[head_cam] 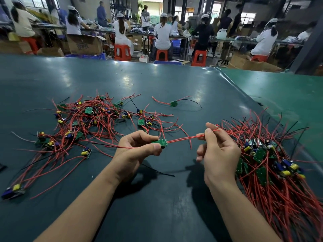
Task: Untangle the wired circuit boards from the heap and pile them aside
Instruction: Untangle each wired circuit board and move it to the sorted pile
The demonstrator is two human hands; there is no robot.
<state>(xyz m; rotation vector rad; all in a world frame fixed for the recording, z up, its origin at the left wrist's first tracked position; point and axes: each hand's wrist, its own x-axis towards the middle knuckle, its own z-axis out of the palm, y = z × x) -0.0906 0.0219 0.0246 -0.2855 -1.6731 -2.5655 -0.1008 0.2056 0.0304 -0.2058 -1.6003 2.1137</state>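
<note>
Heap [97,119] of wired boards sits left-centre on the tabletop [174,81], red leads splayed in all directions. Stray board [14,189] at the near-left edge, blurred. Lone board [173,103] lies beyond the hands, apart from the heap.

Left hand [138,151] pinches a small green circuit board [160,143] between thumb and forefinger, held above the tabletop; the thumb covers part of its near edge. Long axis runs roughly left-right. Its red wires [183,138] stretch rightward, nearly level, to the right hand [218,151], which pinches them between thumb and forefinger, other fingers curled. Another red lead trails left from the board.

Sorted pile [272,165] lies just right of the right hand, wires fanned toward the near-right corner, cut off by the frame edge. Component detail there is hard to make out.
</note>
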